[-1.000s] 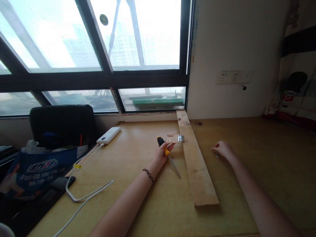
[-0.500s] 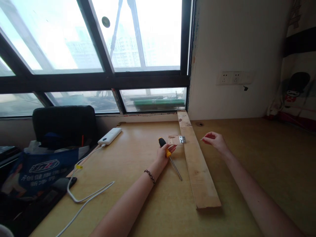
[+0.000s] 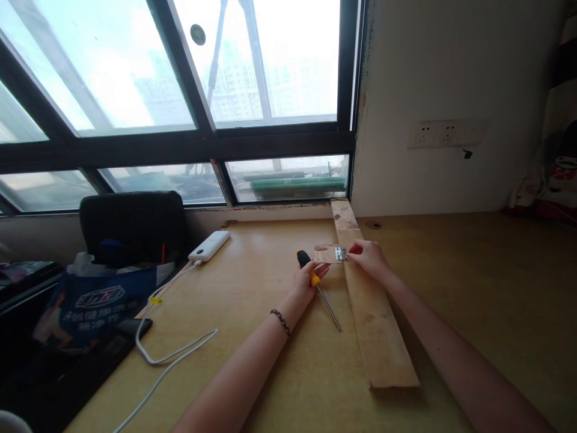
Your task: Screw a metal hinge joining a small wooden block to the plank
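Observation:
My left hand (image 3: 308, 281) is closed around the yellow-and-black handle of a screwdriver (image 3: 329, 308), whose shaft slants down toward me. Its fingertips reach under a small wooden piece (image 3: 323, 254). A silver hinge (image 3: 341, 253) spans that piece and a long wooden board (image 3: 376, 319), which lies on the table. At the hinge's right leaf, my right hand (image 3: 367, 257) pinches a tiny thin thing that looks like a screw; the fingers mostly hide it.
A white power bank (image 3: 210, 246) with a white cable (image 3: 180, 353) lies left on the table (image 3: 261, 258). Beyond the table's left edge are a black chair (image 3: 133, 222) and a blue bag (image 3: 97, 307). Window and wall bound the far side.
My right hand has moved left from beside the board onto the hinge, carrying the small screw. My left hand keeps the screwdriver in nearly the same place. The view has shifted slightly.

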`<state>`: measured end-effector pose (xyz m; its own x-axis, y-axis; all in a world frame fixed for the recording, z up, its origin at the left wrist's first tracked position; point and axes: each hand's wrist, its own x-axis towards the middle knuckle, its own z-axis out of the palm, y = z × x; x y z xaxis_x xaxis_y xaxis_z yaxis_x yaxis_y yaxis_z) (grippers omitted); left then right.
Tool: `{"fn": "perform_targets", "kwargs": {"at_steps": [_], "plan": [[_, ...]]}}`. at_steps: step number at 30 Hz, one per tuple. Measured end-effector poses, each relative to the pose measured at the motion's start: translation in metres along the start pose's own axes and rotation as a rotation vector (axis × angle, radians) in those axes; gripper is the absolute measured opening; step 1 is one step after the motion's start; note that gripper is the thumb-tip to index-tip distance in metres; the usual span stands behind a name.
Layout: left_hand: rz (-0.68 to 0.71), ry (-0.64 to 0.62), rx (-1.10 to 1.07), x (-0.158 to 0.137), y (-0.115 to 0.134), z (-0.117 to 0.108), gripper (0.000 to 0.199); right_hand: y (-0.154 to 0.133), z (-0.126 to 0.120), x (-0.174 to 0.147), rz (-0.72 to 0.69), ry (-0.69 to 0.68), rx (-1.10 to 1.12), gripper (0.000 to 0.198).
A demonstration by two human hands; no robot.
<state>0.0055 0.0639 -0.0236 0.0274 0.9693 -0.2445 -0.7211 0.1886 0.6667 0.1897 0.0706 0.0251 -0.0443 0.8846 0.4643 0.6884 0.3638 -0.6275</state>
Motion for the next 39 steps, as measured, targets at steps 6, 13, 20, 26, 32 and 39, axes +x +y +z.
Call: {"fn": "perform_targets", "kwargs": {"at_steps": [6,13,20,26,32,39], "plan": [[0.0,0.002,0.009,0.0,0.0,0.001,0.025,-0.005,0.004,-0.005,-0.122,-0.05,-0.13,0.003],[0.008,-0.002,-0.009,0.002,-0.001,-0.001,0.025,0.006,0.01,-0.003,-0.165,-0.08,-0.03,0.031],[0.009,-0.038,0.018,0.002,-0.001,-0.002,0.021,0.021,0.017,0.012,-0.19,-0.225,-0.084,0.096],[0.013,-0.035,0.044,0.002,-0.001,-0.001,0.021,0.023,0.022,0.016,-0.208,-0.213,-0.144,0.082],[0.224,0.292,0.092,-0.009,0.001,0.006,0.014,0.021,0.019,0.013,-0.212,-0.219,-0.169,0.064],[0.724,0.096,0.019,-0.037,0.078,0.058,0.027,0.018,0.016,0.013,-0.215,-0.225,-0.135,0.06]]}}
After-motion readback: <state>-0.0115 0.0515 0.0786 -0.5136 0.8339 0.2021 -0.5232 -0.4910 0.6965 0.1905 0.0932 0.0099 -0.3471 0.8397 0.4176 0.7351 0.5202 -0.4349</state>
